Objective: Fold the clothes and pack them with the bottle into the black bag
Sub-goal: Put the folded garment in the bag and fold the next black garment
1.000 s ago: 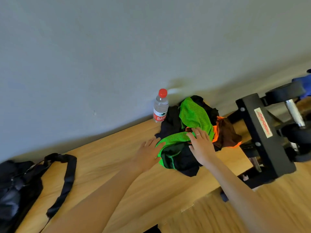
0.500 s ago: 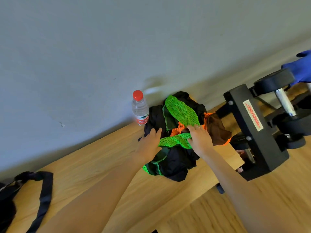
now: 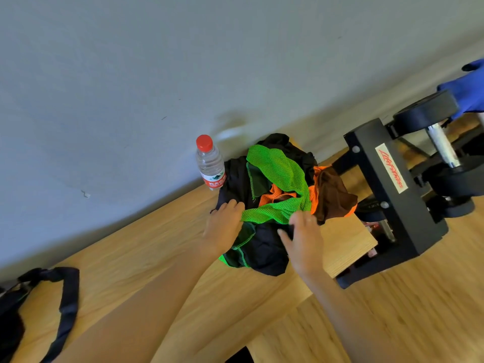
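A heap of clothes (image 3: 264,239) lies on the wooden bench (image 3: 136,260) by the wall: black cloth, a bright green mesh garment (image 3: 277,166) and an orange and brown piece (image 3: 332,189). A clear water bottle (image 3: 210,166) with a red cap stands upright at the heap's left side, touching the black cloth. My left hand (image 3: 225,226) has its fingers curled into the heap's left edge, where the green mesh strip ends. My right hand (image 3: 303,237) is blurred, thumb apart, fingertips at the strip's right end. The black bag (image 3: 7,326) shows only at the far left edge, its strap (image 3: 65,305) lying on the bench.
A black dumbbell rack (image 3: 387,192) stands just past the bench's right end, holding dumbbells (image 3: 429,116). Another person's blue-gloved hand (image 3: 468,93) is at the top right. The grey wall runs behind the bench; wooden floor (image 3: 392,323) lies in front.
Both hands slid a little toward me on the heap. My left fingers went from flat to curled into the cloth. My right hand lifted off the mesh and spread.
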{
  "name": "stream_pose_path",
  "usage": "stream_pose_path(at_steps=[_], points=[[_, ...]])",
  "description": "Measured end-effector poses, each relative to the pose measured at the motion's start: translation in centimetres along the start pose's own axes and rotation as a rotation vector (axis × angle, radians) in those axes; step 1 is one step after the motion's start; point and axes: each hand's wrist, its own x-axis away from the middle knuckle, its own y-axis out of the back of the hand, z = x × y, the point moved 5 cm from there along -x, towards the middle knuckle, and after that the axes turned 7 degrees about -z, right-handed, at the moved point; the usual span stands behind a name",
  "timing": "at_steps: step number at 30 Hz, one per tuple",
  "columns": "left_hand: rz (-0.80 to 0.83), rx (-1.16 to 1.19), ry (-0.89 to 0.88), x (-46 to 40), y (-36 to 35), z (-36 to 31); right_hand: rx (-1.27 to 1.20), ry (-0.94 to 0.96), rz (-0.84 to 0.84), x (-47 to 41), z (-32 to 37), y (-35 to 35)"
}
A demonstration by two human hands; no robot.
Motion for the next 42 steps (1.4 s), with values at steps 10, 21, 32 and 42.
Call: stream_pose_path(at_steps=[10,21,32,42], points=[[0.116,-0.177,-0.388,2.2,-2.8,-2.9,0.132,0.134,0.19,2.8,1.5,-2.2],[-0.161,0.095,-0.188,2.4,2.9,-2.8,-0.28,0.23,0.011,-1.3,5.4,5.6],[-0.335,0.302,-0.066,3.3,16.9,-3.1,-0.351,0.302,-0.125,-5.8,14.2,16.3],[-0.505,0.382,-0.074,8.0,28.9,-2.8,-0.411,0.393,-0.244,-7.2,21.5,24.9]])
